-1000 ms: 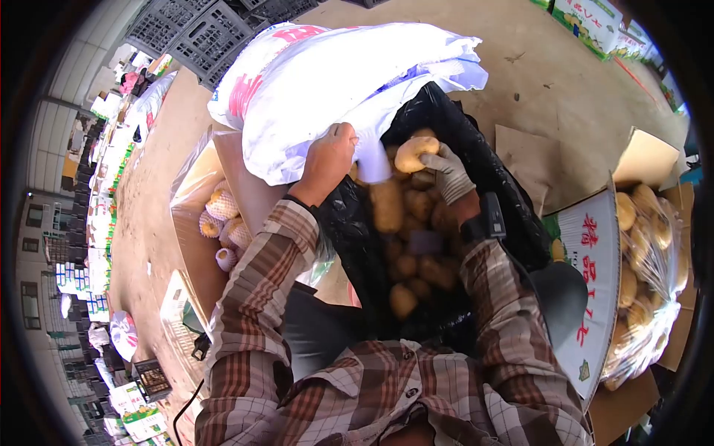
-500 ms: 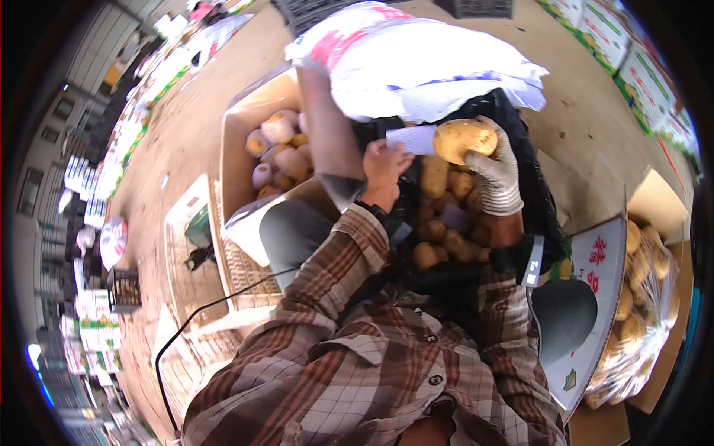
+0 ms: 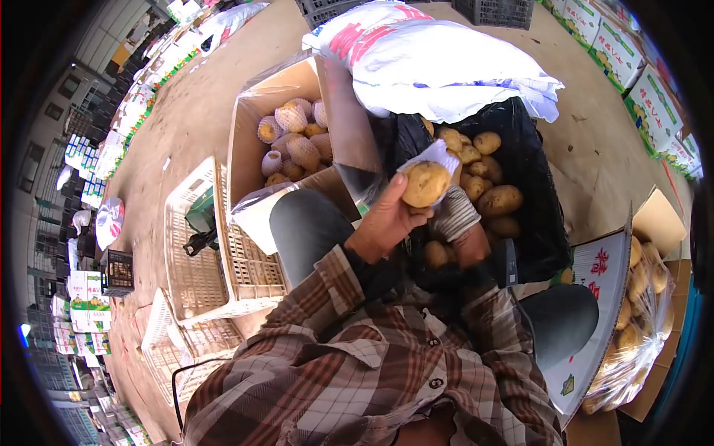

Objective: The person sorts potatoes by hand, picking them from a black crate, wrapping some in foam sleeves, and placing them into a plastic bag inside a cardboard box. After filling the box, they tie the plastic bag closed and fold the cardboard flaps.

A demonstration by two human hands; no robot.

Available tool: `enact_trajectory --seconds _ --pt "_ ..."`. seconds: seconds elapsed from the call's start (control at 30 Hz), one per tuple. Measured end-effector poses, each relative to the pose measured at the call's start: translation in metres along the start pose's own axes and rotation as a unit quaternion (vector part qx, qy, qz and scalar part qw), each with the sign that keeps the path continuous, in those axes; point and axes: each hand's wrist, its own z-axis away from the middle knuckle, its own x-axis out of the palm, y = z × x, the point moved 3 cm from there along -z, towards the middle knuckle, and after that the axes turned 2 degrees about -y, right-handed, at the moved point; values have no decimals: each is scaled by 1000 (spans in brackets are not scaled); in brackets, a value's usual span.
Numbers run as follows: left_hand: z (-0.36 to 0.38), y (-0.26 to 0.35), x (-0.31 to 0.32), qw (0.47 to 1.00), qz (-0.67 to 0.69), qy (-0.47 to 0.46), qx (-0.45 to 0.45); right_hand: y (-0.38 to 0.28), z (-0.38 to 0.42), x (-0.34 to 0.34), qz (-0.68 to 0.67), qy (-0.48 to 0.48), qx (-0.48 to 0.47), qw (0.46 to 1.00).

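My bare left hand (image 3: 388, 224) grips a potato (image 3: 426, 184), thumb along its near side. A white foam net sleeve (image 3: 440, 156) wraps the far side of this potato, leaving the end that faces me bare. My right hand (image 3: 455, 214), in a white knit glove, is right beside the potato at its lower right. Its fingers are hidden behind the potato and the sleeve. Below both hands stands a crate lined with black plastic (image 3: 543, 201), holding loose potatoes (image 3: 500, 201).
Left of the crate, an open cardboard box (image 3: 242, 141) holds potatoes in foam nets (image 3: 303, 151). White sacking (image 3: 454, 63) lies across the far side. Cream plastic baskets (image 3: 195, 279) are at the left. A carton (image 3: 595, 312) with bagged potatoes (image 3: 632, 334) stands at the right.
My right hand has come down and left from the raised potato. That potato is now in my left hand, with the foam sleeve on its far side.
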Motion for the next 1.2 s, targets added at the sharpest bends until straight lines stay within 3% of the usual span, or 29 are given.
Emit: enact_trajectory --seconds 0.03,0.07,0.13,0.2,0.23,0.27,0.3,0.33,0.37,0.4,0.43,0.5,0.53,0.6,0.67,0.73,0.77,0.8,0.87,0.93,1.0,1.03,1.1,1.17,1.2 --pt "5 10 -5 997 -60 35 39 5 -4 -6 -356 78 131 922" --pt "12 19 -11 988 -118 70 73 5 -6 -5 -657 149 241 699" --pt "17 44 -5 961 -225 133 92 3 -17 -13 -586 204 95 778" --pt "21 60 27 852 -444 220 170 -30 -19 -12 -404 195 40 893" --pt "19 71 29 802 -519 219 199 -50 -18 -9 -313 189 25 931" --pt "17 83 31 744 -589 216 232 -65 -19 0 -164 180 -49 969" --pt "16 91 41 710 -628 204 247 -72 -19 9 -109 176 -114 972" --pt "15 99 48 672 -666 191 262 -83 -19 14 -27 182 -105 977" --pt "13 108 45 679 -665 176 256 -82 -19 21 -31 191 -88 977" --pt "13 118 45 635 -702 178 269 -79 -20 25 -36 198 -72 977" --pt "14 126 45 649 -691 191 256 -73 -20 25 -35 204 -65 976" --pt "11 147 46 663 -682 202 234 -65 -21 31 -30 99 -70 992" --pt "11 162 43 634 -693 246 238 -61 -21 29 -32 103 -64 992" --pt "12 208 24 602 -705 289 241 -51 -28 27 97 -27 36 994" --pt "10 258 -20 195 -902 386 -5 -17 -41 10 150 -92 166 970" --pt "8 261 -48 336 -832 339 -284 18 -49 -25 187 -120 236 946" --pt "8 256 -62 368 -862 213 -276 38 -51 -44 190 -111 305 927" --pt "-5 239 -54 416 -878 84 -224 60 -53 -63 223 -92 315 918" --pt "-37 197 -10 493 -824 157 -231 106 -53 -94 282 -23 373 884" --pt "-70 153 32 534 -830 127 -99 141 -57 -113 357 -29 425 832" --pt "-104 117 70 455 -888 -60 41 199 -64 -128 389 -76 414 819" --pt "-123 103 77 454 -885 -89 53 209 -66 -133 387 -76 413 821" --pt "-170 93 71 449 -884 -116 65 217 -79 -141 607 -143 280 730" --pt "-225 92 37 308 -931 -168 100 258 -92 -144 584 -191 272 741" --pt "-253 94 15 305 -932 -170 100 276 -97 -144 561 -240 264 747"
